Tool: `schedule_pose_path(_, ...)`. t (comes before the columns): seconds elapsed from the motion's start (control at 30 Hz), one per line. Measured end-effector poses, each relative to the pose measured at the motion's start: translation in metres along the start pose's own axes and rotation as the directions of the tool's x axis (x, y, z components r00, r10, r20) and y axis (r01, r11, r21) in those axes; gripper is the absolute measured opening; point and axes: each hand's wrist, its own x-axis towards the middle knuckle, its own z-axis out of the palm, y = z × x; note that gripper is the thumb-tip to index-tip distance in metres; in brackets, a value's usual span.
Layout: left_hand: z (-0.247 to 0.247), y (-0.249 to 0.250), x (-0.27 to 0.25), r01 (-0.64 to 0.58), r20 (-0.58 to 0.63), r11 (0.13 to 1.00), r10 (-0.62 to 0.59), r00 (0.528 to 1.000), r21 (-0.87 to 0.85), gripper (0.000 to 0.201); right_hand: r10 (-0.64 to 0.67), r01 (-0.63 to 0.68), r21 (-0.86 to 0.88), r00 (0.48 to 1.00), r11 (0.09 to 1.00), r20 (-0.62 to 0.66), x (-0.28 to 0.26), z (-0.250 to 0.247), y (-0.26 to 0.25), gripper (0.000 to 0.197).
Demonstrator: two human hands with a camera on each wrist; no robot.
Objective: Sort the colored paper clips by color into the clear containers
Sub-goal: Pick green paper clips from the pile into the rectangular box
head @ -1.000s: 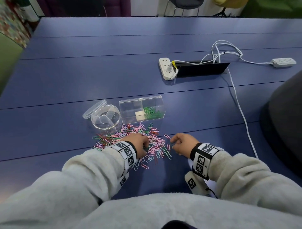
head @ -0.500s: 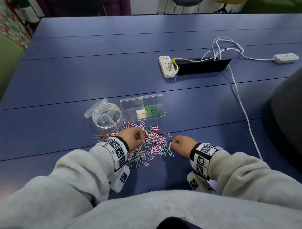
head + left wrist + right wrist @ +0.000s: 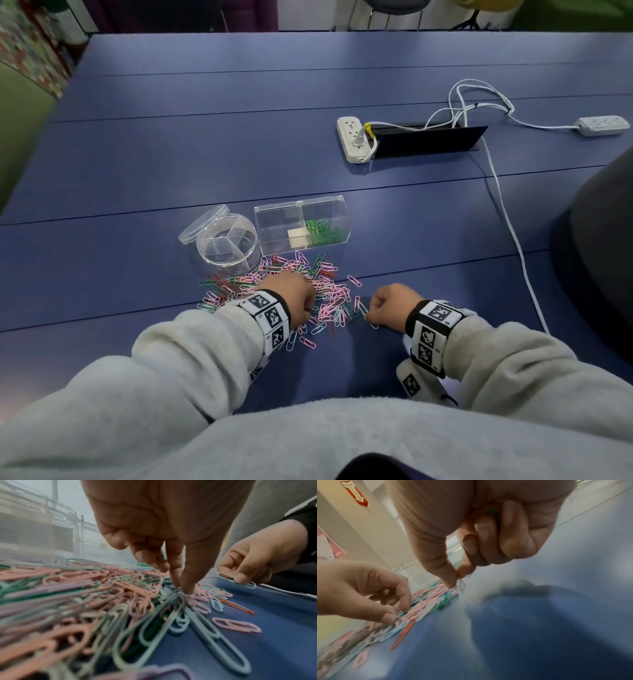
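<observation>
A heap of coloured paper clips (image 3: 291, 284) lies on the blue table (image 3: 205, 154) in pink, green, pale blue, red and lilac. My left hand (image 3: 305, 305) is over the heap, thumb and forefinger pinching a pale green clip (image 3: 171, 601). At the heap's right edge my right hand (image 3: 371, 313) pinches a pale clip (image 3: 240, 580) and keeps a green clip (image 3: 494, 513) under its curled fingers. Behind the heap stand a round divided clear container (image 3: 227, 245) and a rectangular clear box (image 3: 274, 222) with green clips (image 3: 322, 233) in its right half.
The round container's lid (image 3: 202, 228) leans against its left side. A white power strip (image 3: 352, 142), a black cable hatch (image 3: 428, 140) and a white cord (image 3: 513, 233) lie far right. A dark rounded object (image 3: 603, 246) sits at the right edge.
Both hands have stayed at the heap. The left hand has shifted slightly over the clips, and the right hand now pinches a pale clip at the heap's right edge.
</observation>
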Motion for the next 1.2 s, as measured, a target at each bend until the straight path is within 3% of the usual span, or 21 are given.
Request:
schedule_pose_path(0.13, 0.004, -0.003, 0.001, 0.027, -0.004, 1.000, -0.027, 1.000, 0.009, 0.018, -0.011, 0.011, -0.012, 0.999, 1.000, -0.032, -0.003, -0.004, 0.013, 0.022)
schedule_pose_path(0.27, 0.003, -0.003, 0.001, 0.039, 0.012, 0.999, -0.039, 0.999, -0.010, 0.019, -0.185, 0.185, 0.000, 0.980, 0.983, -0.078, -0.008, -0.002, 0.004, 0.017)
schedule_pose_path(0.37, 0.003, -0.002, -0.001, 0.042, 0.014, 0.998, -0.042, 0.999, -0.039, 0.018, -0.269, 0.266, -0.081, 0.963, 0.961, -0.024, -0.008, 0.002, -0.007, 0.016)
schedule_pose_path(0.43, 0.004, -0.002, -0.004, 0.065, -0.004, 0.995, -0.065, 0.998, -0.076, 0.018, -0.270, 0.269, -0.126, 0.963, 0.955, 0.015, -0.005, 0.004, -0.011, 0.019)
schedule_pose_path(0.57, 0.007, -0.004, -0.004, 0.066, -0.008, 0.997, -0.067, 0.998, -0.047, 0.015, -0.238, 0.247, -0.184, 0.969, 0.952, 0.068, 0.000, 0.007, -0.011, 0.007)
schedule_pose_path(0.67, 0.008, -0.003, -0.004, 0.044, -0.036, 0.998, -0.046, 0.998, -0.043, 0.015, -0.207, 0.220, -0.174, 0.974, 0.960, 0.090, 0.001, 0.008, -0.008, 0.017)
schedule_pose_path(0.77, 0.010, 0.000, -0.004, -0.005, -0.073, 0.999, 0.002, 0.997, -0.038, 0.010, -0.150, 0.152, -0.048, 0.988, 0.987, 0.037, -0.002, 0.008, -0.003, 0.024)
schedule_pose_path(0.87, 0.010, 0.003, -0.002, -0.025, -0.029, 1.000, 0.024, 0.999, -0.013, 0.015, -0.079, 0.080, 0.141, 0.997, 0.987, -0.014, -0.001, 0.007, 0.000, 0.025)
schedule_pose_path(1.0, 0.008, 0.006, 0.001, -0.020, -0.033, 1.000, 0.020, 0.999, 0.013, 0.011, -0.045, 0.062, 0.450, 0.998, 0.891, -0.048, 0.000, 0.005, 0.003, 0.016)
schedule_pose_path(1.07, 0.006, 0.006, 0.002, -0.001, -0.031, 1.000, 0.001, 1.000, 0.011, 0.010, -0.017, 0.049, 0.523, 0.998, 0.851, -0.066, 0.000, 0.005, 0.005, 0.010)
schedule_pose_path(1.2, 0.003, 0.006, 0.006, 0.019, 0.021, 0.999, -0.020, 1.000, 0.028, 0.012, 0.035, 0.007, 0.554, 0.997, 0.833, -0.066, -0.005, -0.001, 0.001, 0.016)
